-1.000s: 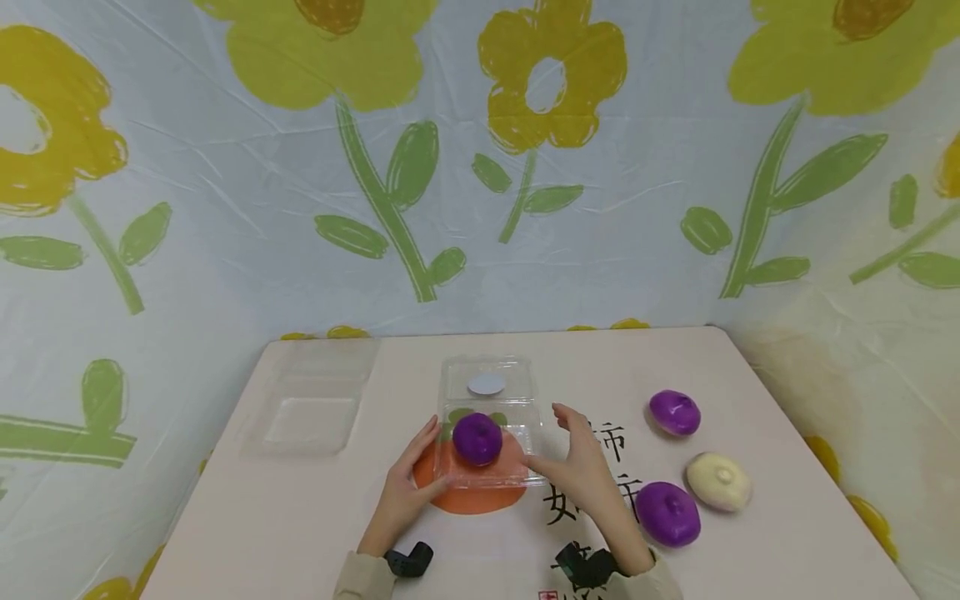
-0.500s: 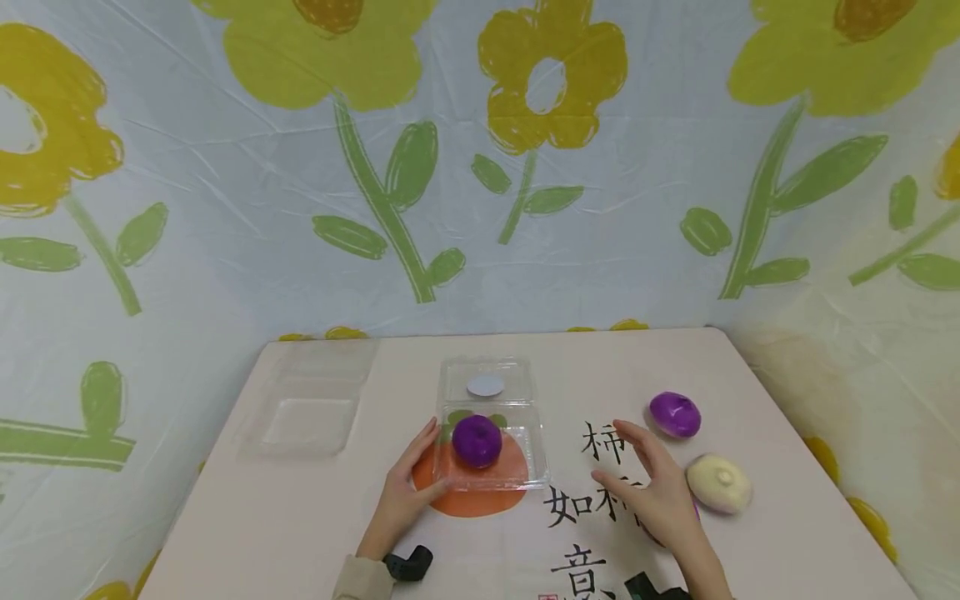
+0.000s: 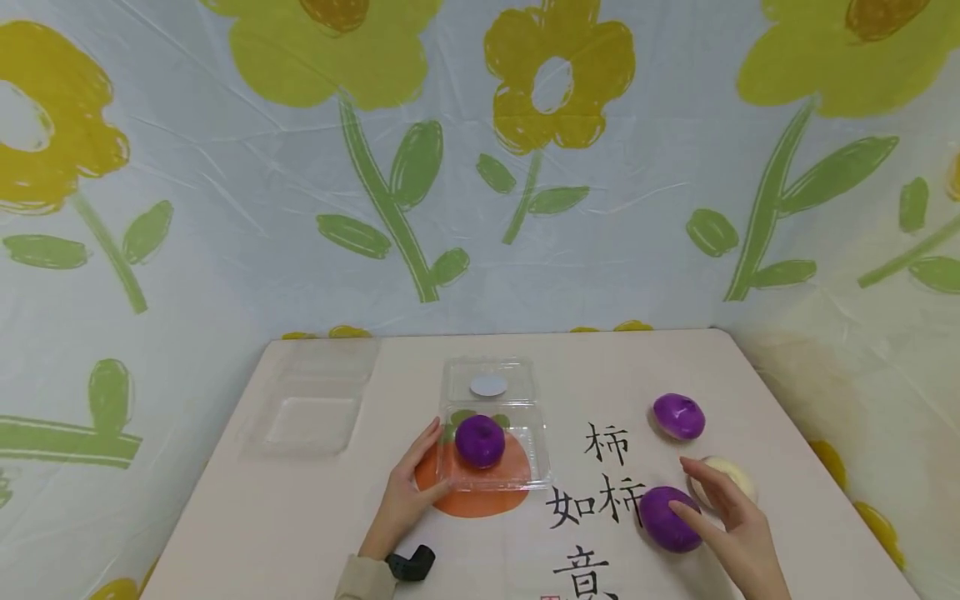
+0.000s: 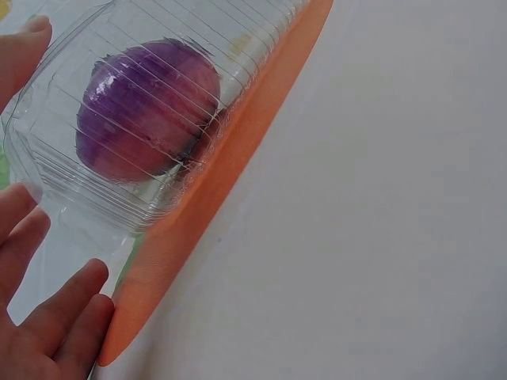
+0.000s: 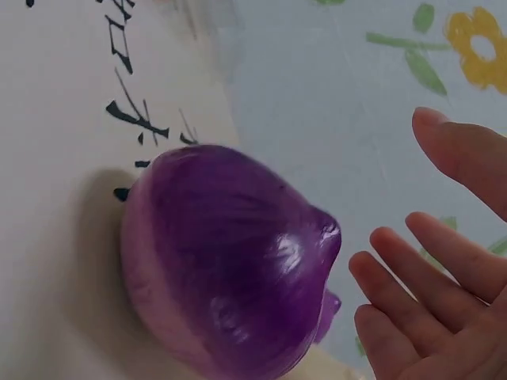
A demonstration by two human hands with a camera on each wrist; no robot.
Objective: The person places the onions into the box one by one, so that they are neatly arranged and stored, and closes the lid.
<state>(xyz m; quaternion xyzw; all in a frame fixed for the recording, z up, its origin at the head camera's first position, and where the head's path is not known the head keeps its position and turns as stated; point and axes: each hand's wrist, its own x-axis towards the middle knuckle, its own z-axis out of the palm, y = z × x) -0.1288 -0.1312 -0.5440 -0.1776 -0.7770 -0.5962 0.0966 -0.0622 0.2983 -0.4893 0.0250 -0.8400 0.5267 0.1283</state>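
Note:
A clear hinged plastic box (image 3: 534, 433) lies unfolded at the middle of the table. One purple onion (image 3: 480, 442) sits in its near half; the left wrist view shows this onion (image 4: 146, 111) through the ribbed wall. My left hand (image 3: 405, 500) rests at the box's near left corner, thumb and extended fingers against it. Further right, my right hand (image 3: 738, 533) hovers with spread fingers by a second purple onion (image 3: 670, 518). In the right wrist view, a gap separates the fingers (image 5: 396, 293) from that onion (image 5: 230, 261).
Another purple onion (image 3: 678, 417) lies at the right, behind a pale cream onion-like bulb (image 3: 731, 479), which my right hand partly covers. A second clear plastic box (image 3: 311, 421) stands open at the left. Behind the table hangs a flowered cloth (image 3: 615, 250).
My right hand has moved right, from beside the middle box over to the near purple onion at the right. The left hand and the box have stayed in place.

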